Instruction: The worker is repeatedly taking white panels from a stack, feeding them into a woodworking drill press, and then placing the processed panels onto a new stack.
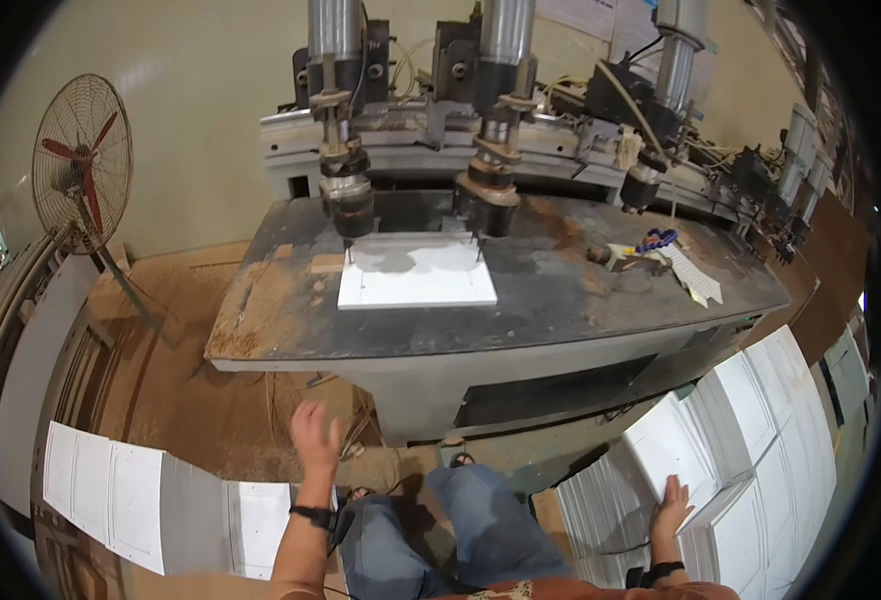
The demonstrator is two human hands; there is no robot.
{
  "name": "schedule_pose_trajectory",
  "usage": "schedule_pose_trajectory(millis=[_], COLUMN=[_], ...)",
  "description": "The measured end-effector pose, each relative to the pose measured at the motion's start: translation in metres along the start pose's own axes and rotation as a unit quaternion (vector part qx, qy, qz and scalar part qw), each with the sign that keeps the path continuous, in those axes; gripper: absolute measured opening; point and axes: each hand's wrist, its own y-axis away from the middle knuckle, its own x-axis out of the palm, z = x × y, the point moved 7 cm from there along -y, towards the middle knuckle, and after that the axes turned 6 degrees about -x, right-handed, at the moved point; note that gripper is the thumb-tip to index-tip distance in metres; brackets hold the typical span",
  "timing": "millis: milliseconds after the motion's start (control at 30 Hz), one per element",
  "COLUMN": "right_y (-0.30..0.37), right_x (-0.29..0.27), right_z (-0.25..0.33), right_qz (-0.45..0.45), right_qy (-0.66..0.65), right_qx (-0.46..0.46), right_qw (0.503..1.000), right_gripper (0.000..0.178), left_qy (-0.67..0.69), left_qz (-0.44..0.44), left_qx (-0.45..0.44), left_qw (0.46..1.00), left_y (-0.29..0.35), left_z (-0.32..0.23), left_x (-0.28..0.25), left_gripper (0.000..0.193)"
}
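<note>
Beige wall (201,60) behind a sawdust-strewn, dark-topped machine table (561,315). One flat white rectangular panel (416,288) lies on it, rear portion beneath two grimy metal drilling heads (348,200); apparently the boring step. Left hand (316,438): empty, fingers loosely spread, short of the table. Right hand (671,508): against stacked white rectangular panels (661,440); whether gripping cannot be told. The next move seemingly calls for parting one panel cleanly from the stack.

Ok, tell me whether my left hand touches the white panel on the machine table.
Apart. The head view shows a strip of dark tabletop between the left hand and the white panel.
</note>
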Motion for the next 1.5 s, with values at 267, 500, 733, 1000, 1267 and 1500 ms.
schedule_pose_trajectory(millis=[267,500,733,1000,1267,1500], right_y=[-0.022,-0.076,-0.116,-0.171,-0.147,-0.098], right_x=[-0.142,-0.218,-0.165,-0.127,-0.139,-0.136], right_z=[0.129,0.324,0.486,0.575,0.584,0.471], right_qz=[-0.266,-0.276,-0.199,-0.092,-0.127,-0.119], right_qy=[-0.288,-0.285,-0.224,-0.214,-0.201,-0.297], right_qx=[-0.287,-0.543,-0.631,-0.662,-0.618,-0.575], right_qw=[0.874,0.740,0.715,0.713,0.750,0.753], right_gripper=[0.051,0.048,0.038,0.042,0.048,0.046], left_qy=[-0.109,-0.051,-0.118,-0.172,-0.255,-0.304], left_qz=[0.203,0.162,0.086,0.123,0.091,0.168], left_qx=[0.057,0.175,0.228,-0.036,-0.236,-0.375], left_qw=[0.971,0.970,0.963,0.977,0.933,0.860], left_y=[-0.176,-0.100,0.008,0.128,0.215,0.247], left_z=[-0.164,-0.173,-0.120,-0.026,0.072,0.147], left_x=[0.130,0.056,-0.108,-0.207,-0.204,-0.126], left_gripper=[0.064,0.049,0.048,0.052,0.058,0.066])
